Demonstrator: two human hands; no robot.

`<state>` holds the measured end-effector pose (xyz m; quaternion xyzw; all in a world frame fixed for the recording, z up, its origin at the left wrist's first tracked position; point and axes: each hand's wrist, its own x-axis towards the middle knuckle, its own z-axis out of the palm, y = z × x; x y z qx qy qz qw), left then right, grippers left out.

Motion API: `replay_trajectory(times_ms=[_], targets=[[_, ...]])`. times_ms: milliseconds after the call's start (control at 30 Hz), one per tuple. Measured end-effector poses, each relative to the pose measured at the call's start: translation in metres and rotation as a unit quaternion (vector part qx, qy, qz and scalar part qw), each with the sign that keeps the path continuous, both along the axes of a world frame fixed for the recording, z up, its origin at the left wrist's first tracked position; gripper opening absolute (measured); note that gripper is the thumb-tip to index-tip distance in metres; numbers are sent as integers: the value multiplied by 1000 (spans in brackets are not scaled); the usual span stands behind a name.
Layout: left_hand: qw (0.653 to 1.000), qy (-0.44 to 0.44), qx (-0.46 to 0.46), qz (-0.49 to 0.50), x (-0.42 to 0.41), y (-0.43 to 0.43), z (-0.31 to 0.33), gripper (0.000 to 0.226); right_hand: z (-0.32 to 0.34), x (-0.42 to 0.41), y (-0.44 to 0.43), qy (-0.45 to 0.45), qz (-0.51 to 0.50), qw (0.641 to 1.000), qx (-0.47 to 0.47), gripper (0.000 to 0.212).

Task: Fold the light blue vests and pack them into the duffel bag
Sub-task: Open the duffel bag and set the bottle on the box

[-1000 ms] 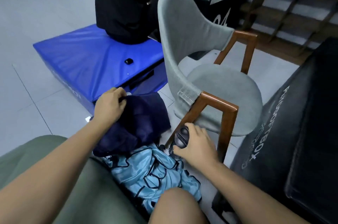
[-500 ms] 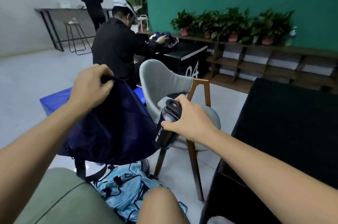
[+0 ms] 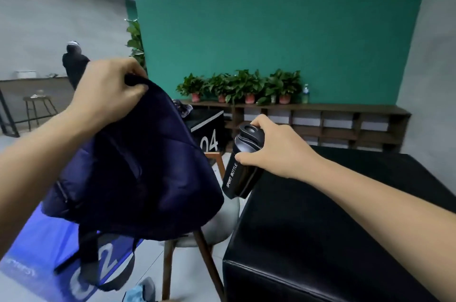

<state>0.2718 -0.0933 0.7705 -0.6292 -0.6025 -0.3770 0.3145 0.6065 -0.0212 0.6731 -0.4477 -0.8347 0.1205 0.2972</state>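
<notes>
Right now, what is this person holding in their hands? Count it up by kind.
Bags: 1, the navy bag, gripped at its top by the left hand.
Bottles: 1, the black sport bottle, held near its lid by the right hand.
Total: 2.

It was a large indoor studio or training hall set up in numbered stations: a black cube-shaped box marked "04" (image 3: pixel 209 130) and a blue padded mat marked "02" (image 3: pixel 49 240) stood on a grey tiled floor (image 3: pixel 150 257). A row of green potted plants (image 3: pixel 237 87) topped a low brown wooden shelf unit (image 3: pixel 345 124) beneath a teal wall (image 3: pixel 271 30), and a person in dark clothing (image 3: pixel 74 65) stood at a long dark table (image 3: pixel 22 81).
</notes>
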Motion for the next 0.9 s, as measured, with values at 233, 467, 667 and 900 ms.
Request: replay_trajectory(times_ms=[233,467,667,900], targets=[[995,0,27,-98,103,63,14,20,27,115,10,-8,-99,995,24,63],[981,-42,16,-187,215,137,3,20,25,237,41,-34,-229,972,28,72],[970,-62,33,-231,297,196,-13,19,4,330,81,-60,-314,948,-4,73],[955,-50,53,-289,385,245,-49,12,-27,410,140,-91,-384,918,-31,78]])
